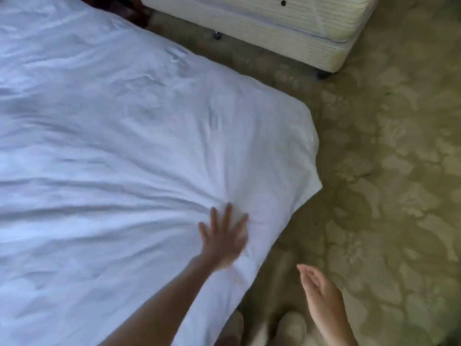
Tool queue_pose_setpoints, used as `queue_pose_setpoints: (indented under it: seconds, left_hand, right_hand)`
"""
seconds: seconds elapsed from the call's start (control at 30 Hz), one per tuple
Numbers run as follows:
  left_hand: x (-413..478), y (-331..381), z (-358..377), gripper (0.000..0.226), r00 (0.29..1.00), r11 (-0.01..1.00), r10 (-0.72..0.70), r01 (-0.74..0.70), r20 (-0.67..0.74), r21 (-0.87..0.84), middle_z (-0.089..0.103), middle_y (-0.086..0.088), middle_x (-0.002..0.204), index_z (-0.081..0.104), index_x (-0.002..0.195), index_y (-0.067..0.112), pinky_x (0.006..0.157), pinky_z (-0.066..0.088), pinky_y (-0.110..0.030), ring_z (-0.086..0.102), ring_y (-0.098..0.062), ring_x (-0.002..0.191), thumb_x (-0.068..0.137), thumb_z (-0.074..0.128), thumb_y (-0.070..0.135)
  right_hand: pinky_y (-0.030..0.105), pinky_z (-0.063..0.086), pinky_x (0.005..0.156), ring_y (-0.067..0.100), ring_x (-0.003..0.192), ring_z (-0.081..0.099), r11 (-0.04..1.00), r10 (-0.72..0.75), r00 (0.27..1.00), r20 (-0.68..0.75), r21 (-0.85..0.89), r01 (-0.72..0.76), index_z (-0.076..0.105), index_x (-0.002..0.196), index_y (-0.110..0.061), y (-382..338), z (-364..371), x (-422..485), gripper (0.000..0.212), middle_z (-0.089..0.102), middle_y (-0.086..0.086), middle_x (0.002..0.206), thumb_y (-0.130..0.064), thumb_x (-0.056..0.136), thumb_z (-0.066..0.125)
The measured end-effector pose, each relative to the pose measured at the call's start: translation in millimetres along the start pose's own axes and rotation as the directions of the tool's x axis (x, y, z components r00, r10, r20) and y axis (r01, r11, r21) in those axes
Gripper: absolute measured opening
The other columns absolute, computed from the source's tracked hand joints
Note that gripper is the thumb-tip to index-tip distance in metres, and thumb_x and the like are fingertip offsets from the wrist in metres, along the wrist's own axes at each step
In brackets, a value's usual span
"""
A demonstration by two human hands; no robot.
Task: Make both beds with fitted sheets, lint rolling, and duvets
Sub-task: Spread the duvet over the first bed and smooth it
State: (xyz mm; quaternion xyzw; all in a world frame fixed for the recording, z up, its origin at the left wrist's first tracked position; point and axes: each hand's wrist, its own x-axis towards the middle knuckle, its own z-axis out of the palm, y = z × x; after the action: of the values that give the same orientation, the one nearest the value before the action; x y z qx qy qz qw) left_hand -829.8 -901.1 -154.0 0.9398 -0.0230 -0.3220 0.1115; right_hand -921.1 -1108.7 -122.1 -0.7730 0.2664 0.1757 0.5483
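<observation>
Left hand presses the duvet, fingers splayed; right hand hangs relaxed.

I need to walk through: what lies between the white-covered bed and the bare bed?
Patterned carpet runs between the white-covered bed and the bare bed in the head view; something dark sits at the far end.

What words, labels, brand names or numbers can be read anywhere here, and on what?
None: no text can be read in this view.
The white bedding, the second bed and the patterned carpet show no lettering, and the picture is somewhat blurred.
</observation>
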Motion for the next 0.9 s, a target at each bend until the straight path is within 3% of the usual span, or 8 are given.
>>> queue_pose_setpoints:
  seconds: [0.17,0.23,0.33,0.47,0.57,0.63,0.73,0.9]
  left_hand:
    - [-35.2,60.0,-22.5,0.033,0.860,0.733,0.511,-0.433,0.005,-0.524,0.062,0.012,0.123,0.061,0.123,0.034,0.096,0.045,-0.022,0.057,0.001,0.108,0.095,0.047,0.024]
    - [24.4,56.1,-65.0,0.030,0.882,0.725,0.245,-0.442,-0.402,-0.528,0.068,0.010,0.110,0.066,0.112,0.025,0.086,0.051,-0.026,0.063,0.000,0.097,0.093,0.044,0.022]
    - [138.3,50.3,-144.2,0.046,0.643,0.891,-0.167,-0.226,-0.747,-0.394,0.060,-0.007,0.127,0.059,0.125,0.012,0.097,0.045,-0.038,0.056,-0.024,0.118,0.091,0.034,0.031]
    - [228.3,102.7,-133.0,0.054,0.839,0.985,-0.156,0.096,-0.521,-0.140,0.030,-0.010,0.154,0.033,0.144,0.031,0.097,0.033,-0.067,0.020,-0.045,0.140,0.098,0.012,0.048]
    - [214.1,176.0,-90.0,0.060,0.905,0.903,0.423,-0.417,-0.037,0.103,0.018,0.003,0.158,0.032,0.145,0.035,0.111,0.009,-0.062,-0.005,-0.028,0.146,0.097,0.001,0.054]
    - [200.7,198.5,-111.7,0.046,0.815,0.798,0.573,-0.531,0.086,-0.284,0.024,0.014,0.155,0.035,0.144,0.036,0.119,0.009,-0.046,0.009,-0.009,0.146,0.101,0.028,0.048]
    - [225.8,164.1,-170.3,0.041,0.907,0.740,0.277,-0.412,-0.317,-0.532,0.037,0.014,0.149,0.046,0.138,0.029,0.114,0.030,-0.031,0.028,-0.001,0.139,0.099,0.042,0.037]
    - [316.3,20.6,-231.2,0.059,0.666,0.866,-0.477,0.246,-0.573,-0.435,0.029,-0.007,0.154,0.039,0.144,0.019,0.104,0.033,-0.059,0.018,-0.033,0.144,0.095,0.023,0.047]
  right_hand:
    - [0.021,0.039,0.083,0.015,0.101,0.058,0.998,-0.013,0.997,0.076,-0.055,0.017,0.063,0.099,-0.017,-55.5,-30.6,86.9,0.015,0.063,-0.006,0.096,-0.009,0.095,0.051]
    - [0.016,0.044,0.081,0.014,0.103,0.059,0.997,-0.035,0.992,0.118,-0.071,0.043,0.063,0.099,-0.020,-71.9,-48.4,123.8,0.016,0.065,-0.003,0.101,-0.010,0.096,0.051]
    - [0.006,0.044,0.078,0.014,0.102,0.061,0.990,-0.109,0.981,0.157,-0.070,0.122,0.062,0.090,-0.027,-101.7,-78.4,186.0,0.024,0.066,-0.007,0.099,-0.007,0.095,0.051]
    - [0.014,0.044,0.088,-0.001,0.098,0.059,0.965,-0.160,0.957,0.242,-0.165,0.203,0.060,0.091,-0.033,-143.7,-117.6,260.3,0.029,0.065,-0.010,0.102,-0.007,0.096,0.048]
    - [0.000,0.040,0.078,0.002,0.096,0.059,0.955,-0.195,0.948,0.251,-0.172,0.241,0.061,0.091,-0.028,-178.4,-134.4,304.9,0.029,0.065,-0.008,0.098,-0.003,0.096,0.046]
    - [-0.001,0.040,0.077,0.005,0.096,0.060,0.952,-0.206,0.945,0.253,-0.173,0.253,0.062,0.091,-0.023,-200.5,-135.7,332.7,0.027,0.065,-0.008,0.096,-0.001,0.096,0.046]
    - [-0.001,0.040,0.073,-0.015,0.085,0.059,0.943,-0.212,0.926,0.312,-0.183,0.277,0.063,0.087,-0.027,-235.3,-122.6,365.9,0.031,0.067,-0.004,0.097,-0.002,0.096,0.047]
    - [0.003,0.043,0.072,0.000,0.086,0.064,0.908,-0.243,0.876,0.416,-0.220,0.356,0.069,0.079,-0.036,-302.6,-71.8,439.3,0.038,0.071,-0.007,0.093,-0.004,0.092,0.053]
